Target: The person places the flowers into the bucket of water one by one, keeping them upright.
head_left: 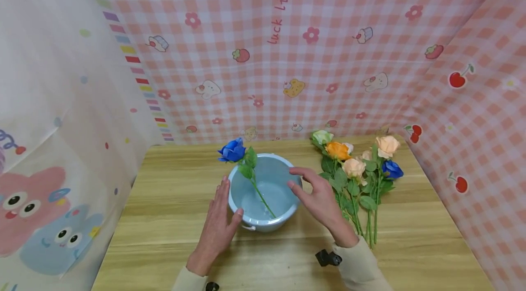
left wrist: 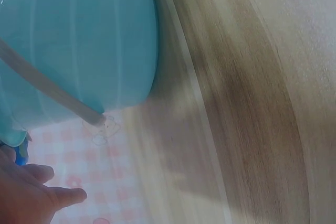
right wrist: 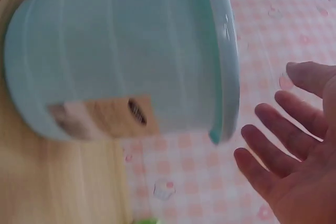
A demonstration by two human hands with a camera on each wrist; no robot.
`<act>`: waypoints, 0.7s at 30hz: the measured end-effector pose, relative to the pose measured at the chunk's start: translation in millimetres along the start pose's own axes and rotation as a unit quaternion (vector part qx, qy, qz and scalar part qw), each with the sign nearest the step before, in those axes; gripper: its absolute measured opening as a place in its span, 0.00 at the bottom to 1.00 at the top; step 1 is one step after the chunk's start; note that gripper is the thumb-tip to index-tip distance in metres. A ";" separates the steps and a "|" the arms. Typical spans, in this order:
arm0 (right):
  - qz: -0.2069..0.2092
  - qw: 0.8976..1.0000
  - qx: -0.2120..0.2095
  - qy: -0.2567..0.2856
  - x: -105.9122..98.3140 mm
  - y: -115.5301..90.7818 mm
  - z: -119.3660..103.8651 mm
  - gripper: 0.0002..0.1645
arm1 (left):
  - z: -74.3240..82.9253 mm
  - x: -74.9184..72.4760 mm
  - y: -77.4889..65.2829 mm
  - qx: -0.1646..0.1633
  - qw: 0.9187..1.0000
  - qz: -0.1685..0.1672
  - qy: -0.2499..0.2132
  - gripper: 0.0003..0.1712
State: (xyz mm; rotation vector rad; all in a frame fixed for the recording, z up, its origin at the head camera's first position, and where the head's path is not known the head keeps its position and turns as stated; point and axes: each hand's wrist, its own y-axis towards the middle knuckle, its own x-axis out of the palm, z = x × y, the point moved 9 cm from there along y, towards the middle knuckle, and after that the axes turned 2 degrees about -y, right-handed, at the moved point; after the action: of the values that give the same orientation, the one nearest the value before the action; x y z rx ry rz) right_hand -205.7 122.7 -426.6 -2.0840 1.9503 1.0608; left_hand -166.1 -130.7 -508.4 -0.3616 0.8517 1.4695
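Observation:
A light blue bucket (head_left: 269, 224) stands upright on the wooden table. One blue rose (head_left: 232, 150) leans in it, its bloom past the upper left rim and its green stem slanting down inside. Beside the bucket's left rim is my left hand (head_left: 219, 222), fingers extended and thumb apart. On the opposite side my right hand (head_left: 318, 197) hovers by the rim with loosely bent, spread fingers and nothing in its grasp. In the right wrist view those fingers (right wrist: 283, 129) show just off the rim. The left wrist view shows the bucket's handle (left wrist: 50, 85) hanging against its side.
To the right lies a bunch of roses with long stems: a pale green one (head_left: 322, 136), an orange one (head_left: 338, 150), several peach ones (head_left: 388, 146) and a blue one (head_left: 392, 169). Checked cloth (head_left: 267, 67) hangs behind the table (head_left: 172, 199).

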 end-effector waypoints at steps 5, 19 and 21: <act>0.019 0.999 0.024 0.018 -22.7 -15.2 19.5 0.19 | 0.0 0.3 0.8 -0.002 1.000 -0.001 0.001 0.46; 0.063 0.984 0.166 0.018 -77.3 -61.0 96.3 0.23 | -1.4 1.7 0.4 -0.009 1.000 -0.005 -0.002 0.46; 0.066 0.981 0.183 0.014 -82.7 -66.8 106.7 0.23 | -1.9 1.9 0.1 -0.009 1.000 -0.005 -0.002 0.46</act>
State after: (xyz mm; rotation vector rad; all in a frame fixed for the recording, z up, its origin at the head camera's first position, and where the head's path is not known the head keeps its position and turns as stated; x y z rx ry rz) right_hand -184.2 258.6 -487.9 -1.8025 2.1289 0.6310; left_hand -167.0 -130.7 -510.9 -0.3753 0.8336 1.4695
